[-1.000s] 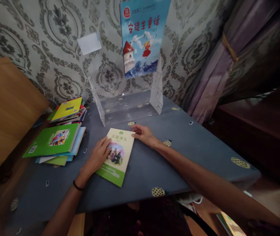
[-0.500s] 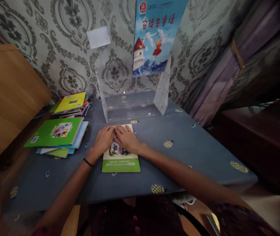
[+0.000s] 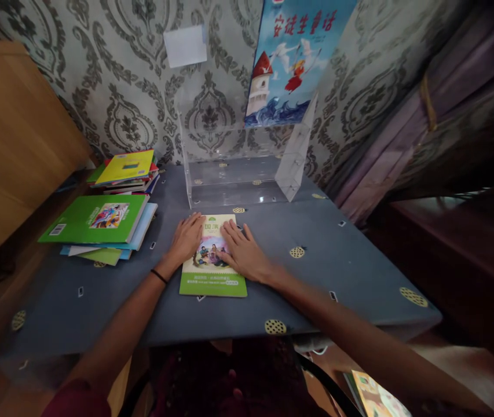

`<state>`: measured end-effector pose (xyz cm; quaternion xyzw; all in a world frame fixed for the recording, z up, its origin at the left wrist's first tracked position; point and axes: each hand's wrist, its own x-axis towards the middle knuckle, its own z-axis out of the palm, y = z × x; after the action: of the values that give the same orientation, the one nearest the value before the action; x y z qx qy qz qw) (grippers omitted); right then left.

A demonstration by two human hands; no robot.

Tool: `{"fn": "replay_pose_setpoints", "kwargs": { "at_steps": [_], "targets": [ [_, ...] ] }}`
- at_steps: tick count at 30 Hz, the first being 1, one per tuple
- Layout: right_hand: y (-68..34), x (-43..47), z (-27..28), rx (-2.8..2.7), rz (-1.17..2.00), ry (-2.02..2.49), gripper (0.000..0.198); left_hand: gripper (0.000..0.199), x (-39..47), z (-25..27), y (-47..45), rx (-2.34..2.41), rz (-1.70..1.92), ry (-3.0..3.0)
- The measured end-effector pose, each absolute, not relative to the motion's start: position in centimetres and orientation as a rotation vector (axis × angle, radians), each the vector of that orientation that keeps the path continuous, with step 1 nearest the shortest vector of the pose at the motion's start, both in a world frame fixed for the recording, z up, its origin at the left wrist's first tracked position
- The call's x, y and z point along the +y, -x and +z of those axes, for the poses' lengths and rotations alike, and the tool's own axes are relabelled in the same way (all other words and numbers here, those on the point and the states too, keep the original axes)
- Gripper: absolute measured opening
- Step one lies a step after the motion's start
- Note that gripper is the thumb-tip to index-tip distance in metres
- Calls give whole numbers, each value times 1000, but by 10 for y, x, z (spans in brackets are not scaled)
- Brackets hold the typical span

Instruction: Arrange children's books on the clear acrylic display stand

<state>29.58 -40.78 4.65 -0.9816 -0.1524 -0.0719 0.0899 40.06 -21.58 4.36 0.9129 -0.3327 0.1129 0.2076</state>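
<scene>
A small book point(image 3: 212, 278) with a cream and green cover lies closed on the blue tablecloth in front of me. My left hand point(image 3: 187, 238) rests flat along its left edge, fingers stretched forward. Across its right side lies my right hand point(image 3: 244, 249), palm down with fingers spread, covering part of the cover picture. Behind the book stands a clear acrylic rack point(image 3: 290, 168) with stepped shelves. A blue picture book point(image 3: 288, 69) stands upright at the rack's top right.
Left on the table are a stack of books with a green one point(image 3: 94, 219) on top and another stack topped by a yellow book point(image 3: 125, 167). A white card point(image 3: 185, 46) is at the rack's upper left. A wooden cabinet point(image 3: 16, 139) stands left, a tied curtain point(image 3: 396, 150) right.
My hands have moved apart over the book, the right one sliding right, uncovering more of the cover. The view has shifted slightly.
</scene>
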Motion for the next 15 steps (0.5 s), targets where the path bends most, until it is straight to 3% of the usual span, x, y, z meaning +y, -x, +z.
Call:
{"fn": "replay_pose_setpoints", "kwargs": {
  "at_steps": [15],
  "targets": [
    [-217, -306, 57, -975, -288, 2787, 60, 40, -214, 45, -400, -913, 270, -2496]
  ]
}}
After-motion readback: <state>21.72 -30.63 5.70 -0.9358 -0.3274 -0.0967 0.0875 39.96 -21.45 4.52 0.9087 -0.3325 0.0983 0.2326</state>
